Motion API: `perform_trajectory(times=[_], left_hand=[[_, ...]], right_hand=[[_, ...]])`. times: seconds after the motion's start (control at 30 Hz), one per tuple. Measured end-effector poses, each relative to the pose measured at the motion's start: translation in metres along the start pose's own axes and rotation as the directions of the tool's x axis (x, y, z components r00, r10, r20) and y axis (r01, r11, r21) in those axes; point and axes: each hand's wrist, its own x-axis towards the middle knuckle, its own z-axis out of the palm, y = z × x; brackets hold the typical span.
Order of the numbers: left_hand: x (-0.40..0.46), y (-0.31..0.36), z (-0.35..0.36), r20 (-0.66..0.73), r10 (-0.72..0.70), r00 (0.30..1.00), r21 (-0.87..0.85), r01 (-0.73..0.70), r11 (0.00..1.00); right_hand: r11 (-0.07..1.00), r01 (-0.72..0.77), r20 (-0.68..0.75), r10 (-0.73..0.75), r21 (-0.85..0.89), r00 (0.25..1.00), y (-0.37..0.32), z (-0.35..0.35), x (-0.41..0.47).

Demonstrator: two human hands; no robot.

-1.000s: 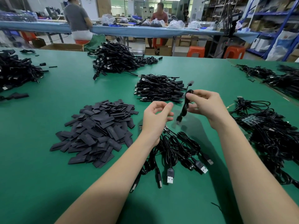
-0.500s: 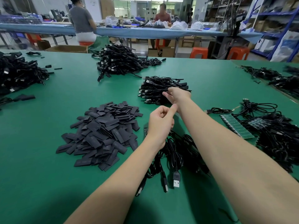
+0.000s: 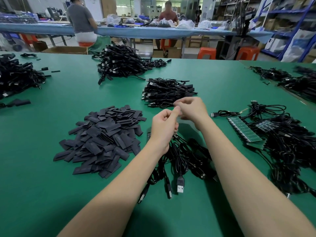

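Note:
My left hand hovers over the green table with its fingers curled into a loose fist and the thumb up; nothing shows in it. My right hand is just right of it, motion-blurred, fingers loosely curled and empty. Its fingertips almost meet my left thumb. Under both wrists lies a bundle of black USB cables, plugs pointing toward me. Just beyond the hands sits a pile of finished cables. A heap of flat black sleeves lies to the left.
A green circuit-board strip and a tangle of black cables lie at the right. More cable piles sit at the far centre, far left and far right. Two people work at a blue table behind.
My right hand carried a black cable out to the finished pile, left it there, and has drawn back empty beside my left hand. My left hand has stayed in place.

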Motion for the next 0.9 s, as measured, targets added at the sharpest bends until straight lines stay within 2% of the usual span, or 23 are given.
perform_trajectory(times=[0.1, 0.27, 0.37, 0.5, 0.57, 0.63, 0.77, 0.83, 0.9], left_hand=[[0.000, 0.002, 0.000, -0.006, -0.014, 1.000, -0.073, 0.014, 0.997], [-0.003, 0.005, 0.000, -0.012, -0.051, 0.999, -0.163, 0.048, 0.985], [-0.004, 0.006, 0.001, -0.009, -0.040, 0.999, -0.178, 0.038, 0.983], [-0.005, 0.007, 0.002, -0.010, -0.021, 1.000, -0.172, 0.019, 0.985], [-0.003, 0.007, 0.001, -0.024, -0.005, 1.000, -0.186, 0.001, 0.983], [-0.002, 0.007, 0.001, -0.042, 0.009, 0.999, -0.204, -0.017, 0.979], [-0.002, 0.010, 0.002, -0.044, 0.043, 0.998, -0.186, -0.050, 0.981], [-0.001, 0.015, -0.001, -0.045, 0.163, 0.986, -0.054, -0.165, 0.985], [0.004, 0.019, -0.009, -0.046, 0.357, 0.933, 0.202, -0.341, 0.918]], right_hand=[[0.967, 0.047, 0.224, 0.010, -0.249, 0.975, 0.010, -0.012, -0.017], [0.845, 0.214, 0.428, 0.019, -0.490, 0.904, 0.003, -0.025, -0.033], [0.769, 0.271, 0.452, 0.026, -0.579, 0.892, 0.003, -0.023, -0.039], [0.743, 0.278, 0.430, 0.015, -0.609, 0.903, 0.007, -0.017, -0.042], [0.755, 0.275, 0.414, -0.005, -0.595, 0.910, 0.005, -0.016, -0.041], [0.812, 0.240, 0.390, -0.017, -0.532, 0.921, 0.004, -0.018, -0.040], [0.954, 0.113, 0.383, 0.002, -0.279, 0.924, 0.006, -0.024, -0.041], [0.995, 0.005, 0.382, 0.035, -0.103, 0.924, 0.007, -0.027, -0.044], [0.994, -0.096, 0.387, 0.071, 0.045, 0.919, 0.007, -0.031, -0.045]])
